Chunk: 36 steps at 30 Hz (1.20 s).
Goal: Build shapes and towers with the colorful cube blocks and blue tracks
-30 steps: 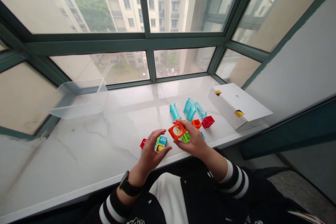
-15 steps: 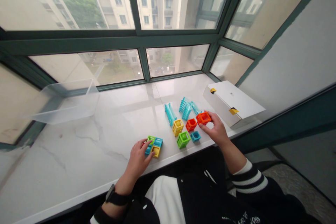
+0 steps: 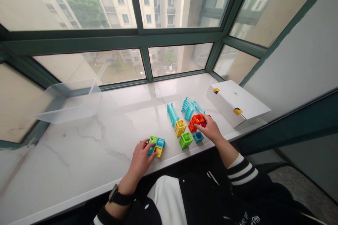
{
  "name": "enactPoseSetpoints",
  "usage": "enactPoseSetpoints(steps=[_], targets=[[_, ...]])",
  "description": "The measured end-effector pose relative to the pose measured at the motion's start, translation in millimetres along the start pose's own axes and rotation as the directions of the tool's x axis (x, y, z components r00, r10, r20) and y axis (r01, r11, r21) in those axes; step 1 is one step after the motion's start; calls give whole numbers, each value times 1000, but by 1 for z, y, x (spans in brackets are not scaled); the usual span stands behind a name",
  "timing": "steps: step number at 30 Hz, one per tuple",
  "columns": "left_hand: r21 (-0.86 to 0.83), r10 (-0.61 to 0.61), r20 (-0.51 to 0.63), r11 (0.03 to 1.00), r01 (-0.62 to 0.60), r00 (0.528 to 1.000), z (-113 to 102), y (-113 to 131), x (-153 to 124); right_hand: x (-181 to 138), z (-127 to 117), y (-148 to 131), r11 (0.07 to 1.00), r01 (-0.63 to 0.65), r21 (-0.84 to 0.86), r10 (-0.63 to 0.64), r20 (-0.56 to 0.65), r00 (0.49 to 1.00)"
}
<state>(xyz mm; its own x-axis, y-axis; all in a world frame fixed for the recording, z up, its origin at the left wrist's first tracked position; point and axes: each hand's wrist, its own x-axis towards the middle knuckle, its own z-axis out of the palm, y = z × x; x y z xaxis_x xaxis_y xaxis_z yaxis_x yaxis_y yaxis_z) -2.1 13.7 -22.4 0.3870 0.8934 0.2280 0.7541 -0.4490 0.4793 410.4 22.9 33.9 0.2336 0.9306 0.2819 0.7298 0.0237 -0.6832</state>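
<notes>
My left hand [image 3: 141, 158] rests at the left end of a joined group of toy blocks [image 3: 160, 142] in green, blue and yellow, its thumb by the yellow one and its fingers over the green and blue. A bit of red shows under those fingers. My right hand [image 3: 212, 130] is closed on an orange-red block [image 3: 198, 119], held over a second orange-red block [image 3: 192, 126]; whether the two touch I cannot tell. Close by stand a yellow block [image 3: 180, 128], a green block [image 3: 186, 140] and a small blue block [image 3: 198, 136].
Behind the blocks lie a straight teal track piece [image 3: 173, 114] and a curved teal track piece [image 3: 188, 108]. A white box [image 3: 239, 100] with yellow-black tabs sits at the right. On the left is a clear plastic bin [image 3: 71, 103]. Windows border the white marble counter [image 3: 87, 154].
My right hand has moved left with the orange-red block, which now overlaps the other orange-red block in view. My left hand stays on the joined blocks.
</notes>
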Motion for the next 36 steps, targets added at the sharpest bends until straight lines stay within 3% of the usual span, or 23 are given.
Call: enactPoseSetpoints(steps=[15,36], targets=[[-29,-11,0,1000,11,1000,1,1,-1,-5,25,15,998,-51,20,50,37,998],[-45,-20,23,999,21,1000,0,2,-1,-3,29,25,997,-70,-16,71,71,995]])
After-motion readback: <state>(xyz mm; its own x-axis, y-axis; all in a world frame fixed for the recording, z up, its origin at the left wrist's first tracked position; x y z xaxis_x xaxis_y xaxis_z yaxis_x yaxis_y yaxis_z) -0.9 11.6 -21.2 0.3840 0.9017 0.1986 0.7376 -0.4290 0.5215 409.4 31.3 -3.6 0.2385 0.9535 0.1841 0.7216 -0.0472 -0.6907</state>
